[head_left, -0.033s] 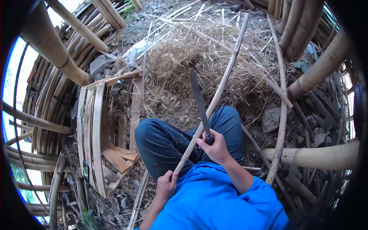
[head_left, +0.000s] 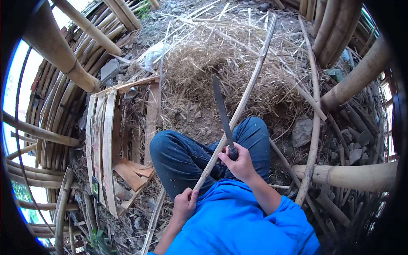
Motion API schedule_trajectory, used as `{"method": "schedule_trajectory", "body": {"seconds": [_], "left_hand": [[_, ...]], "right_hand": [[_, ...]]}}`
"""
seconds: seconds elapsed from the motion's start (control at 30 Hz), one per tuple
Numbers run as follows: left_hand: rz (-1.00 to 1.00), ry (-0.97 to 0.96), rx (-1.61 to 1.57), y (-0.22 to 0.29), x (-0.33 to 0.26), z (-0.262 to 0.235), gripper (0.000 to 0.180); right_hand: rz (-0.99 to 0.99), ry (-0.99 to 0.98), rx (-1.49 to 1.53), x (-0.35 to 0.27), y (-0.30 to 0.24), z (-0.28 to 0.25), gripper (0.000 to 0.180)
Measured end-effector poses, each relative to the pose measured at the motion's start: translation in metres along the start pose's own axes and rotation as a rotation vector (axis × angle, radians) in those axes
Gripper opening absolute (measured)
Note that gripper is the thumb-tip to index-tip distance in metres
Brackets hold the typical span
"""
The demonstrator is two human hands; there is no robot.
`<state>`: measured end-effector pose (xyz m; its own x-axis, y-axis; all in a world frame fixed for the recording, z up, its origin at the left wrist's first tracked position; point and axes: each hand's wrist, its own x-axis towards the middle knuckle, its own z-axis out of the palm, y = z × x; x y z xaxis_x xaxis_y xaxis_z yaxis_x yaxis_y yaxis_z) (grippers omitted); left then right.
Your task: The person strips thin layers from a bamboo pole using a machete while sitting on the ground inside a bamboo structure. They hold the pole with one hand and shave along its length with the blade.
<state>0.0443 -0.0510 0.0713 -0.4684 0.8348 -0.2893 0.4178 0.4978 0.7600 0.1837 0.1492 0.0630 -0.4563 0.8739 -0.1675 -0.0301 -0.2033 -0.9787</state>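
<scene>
My left hand [head_left: 185,204] is closed around the near end of a long split bamboo strip [head_left: 249,87], close to my lap. The strip slants away over my legs to the far right, its far end above the shavings. In my right hand [head_left: 240,163] is the handle of a machete [head_left: 221,106], fingers wrapped round it. Its dark blade points away from me and crosses the strip near my right knee; whether the two touch I cannot tell. Both hands rest in front of my blue shirt, between my bent knees.
A pile of bamboo shavings [head_left: 191,63] covers the ground ahead. On the left lies a slatted wooden crate [head_left: 109,148]. A thin pole [head_left: 315,110] and a grey stone [head_left: 302,132] lie to the right, near a thick bamboo post [head_left: 357,176].
</scene>
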Motion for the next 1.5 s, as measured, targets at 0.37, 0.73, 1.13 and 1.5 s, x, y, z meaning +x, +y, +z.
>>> {"method": "schedule_trajectory", "body": {"seconds": [0.37, 0.73, 1.13, 1.5], "left_hand": [[0.082, 0.002, -0.007, 0.023, 0.037, -0.007, 0.027], [0.233, 0.005, 0.032, 0.056, 0.053, -0.014, 0.024], [0.309, -0.106, -0.003, 0.079, 0.05, -0.001, 0.022], [0.287, -0.143, 0.105, 0.065, 0.052, -0.001, 0.026]], "right_hand": [[-0.322, 0.118, -0.798, 0.022, -0.001, -0.053, 0.018], [-0.352, 0.35, -1.026, 0.031, -0.034, -0.103, 0.018], [-0.455, 0.32, -1.057, 0.014, -0.071, -0.139, 0.012], [-0.185, 0.423, -0.856, -0.001, -0.04, -0.136, 0.018]]}}
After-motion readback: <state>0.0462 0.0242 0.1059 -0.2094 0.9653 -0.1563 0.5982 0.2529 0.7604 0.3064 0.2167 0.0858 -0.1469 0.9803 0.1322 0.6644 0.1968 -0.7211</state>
